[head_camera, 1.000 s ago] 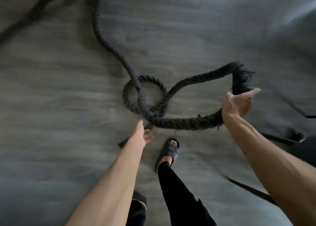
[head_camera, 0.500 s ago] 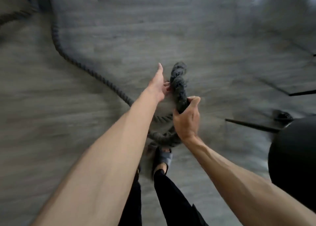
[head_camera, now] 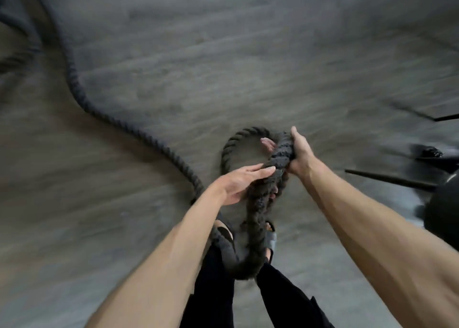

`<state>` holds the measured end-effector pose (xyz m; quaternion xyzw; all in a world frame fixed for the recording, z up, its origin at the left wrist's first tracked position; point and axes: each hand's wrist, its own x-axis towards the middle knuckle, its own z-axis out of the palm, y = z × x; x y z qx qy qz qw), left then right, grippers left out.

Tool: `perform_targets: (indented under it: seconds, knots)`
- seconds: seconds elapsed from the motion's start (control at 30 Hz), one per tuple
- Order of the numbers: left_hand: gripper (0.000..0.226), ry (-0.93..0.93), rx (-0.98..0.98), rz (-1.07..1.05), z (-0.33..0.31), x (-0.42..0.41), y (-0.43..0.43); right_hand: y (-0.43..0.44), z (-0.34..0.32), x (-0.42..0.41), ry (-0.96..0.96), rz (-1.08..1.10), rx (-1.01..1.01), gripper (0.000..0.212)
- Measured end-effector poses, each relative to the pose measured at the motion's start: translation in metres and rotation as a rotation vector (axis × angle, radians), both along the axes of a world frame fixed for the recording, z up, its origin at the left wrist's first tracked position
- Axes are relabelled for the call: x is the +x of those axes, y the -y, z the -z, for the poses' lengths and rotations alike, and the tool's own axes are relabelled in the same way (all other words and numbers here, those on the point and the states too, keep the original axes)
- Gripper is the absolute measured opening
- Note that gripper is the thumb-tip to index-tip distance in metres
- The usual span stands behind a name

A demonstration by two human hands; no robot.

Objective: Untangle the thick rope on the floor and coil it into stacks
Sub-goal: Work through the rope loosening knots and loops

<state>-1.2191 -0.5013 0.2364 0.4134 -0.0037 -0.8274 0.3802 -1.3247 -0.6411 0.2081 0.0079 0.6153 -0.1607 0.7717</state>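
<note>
A thick black twisted rope [head_camera: 104,115] snakes across the grey floor from the far left towards my feet. A doubled length of it is lifted in front of me, and a loop [head_camera: 229,144] lies on the floor beyond. My right hand [head_camera: 299,153] grips the raised doubled rope near its top, fingers wrapped round it. My left hand [head_camera: 242,182] rests against the same bundle lower down, its fingers straight along the rope. The bundle hangs down in a bend between my legs.
My sandalled feet [head_camera: 269,238] stand under the hanging rope. At the right edge are a dark round object [head_camera: 444,211] and thin black bars [head_camera: 387,178] lying on the floor. More rope [head_camera: 15,17] lies blurred at the top left.
Both hands have come lower and closer to me with the doubled rope. My left hand has moved from beside the rope's top onto its lower part. A floor loop shows now.
</note>
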Motion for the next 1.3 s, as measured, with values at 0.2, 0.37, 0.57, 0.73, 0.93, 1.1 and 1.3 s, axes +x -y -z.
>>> perform_targets:
  seconds: [0.2,0.37,0.57,0.73,0.93,1.1,1.3]
  knots:
    - [0.046,0.251,0.013,-0.112,0.010,0.017,0.024,0.050,-0.027,0.075,-0.497,-0.385,-0.718,0.013]
    - [0.041,0.472,0.165,0.018,0.020,0.054,0.038,0.086,-0.040,0.109,-0.703,-0.825,-1.161,0.048]
    - [0.031,0.658,0.216,0.064,0.034,0.077,0.063,0.102,-0.011,0.071,-1.056,-0.956,-0.788,0.050]
    - [0.026,0.762,0.265,0.201,0.042,0.072,0.090,0.098,0.014,0.021,-0.937,-1.061,-0.562,0.037]
    - [0.022,0.930,0.286,0.404,0.039,0.065,0.148,0.099,0.030,0.001,-0.701,-1.131,-0.460,0.032]
    - [0.024,0.995,0.246,0.477,0.036,0.058,0.211,0.114,0.033,-0.014,-0.621,-1.099,-0.451,0.031]
    - [0.023,1.020,0.122,0.697,0.051,0.068,0.277,0.135,0.043,-0.006,-0.620,-0.952,-0.354,0.030]
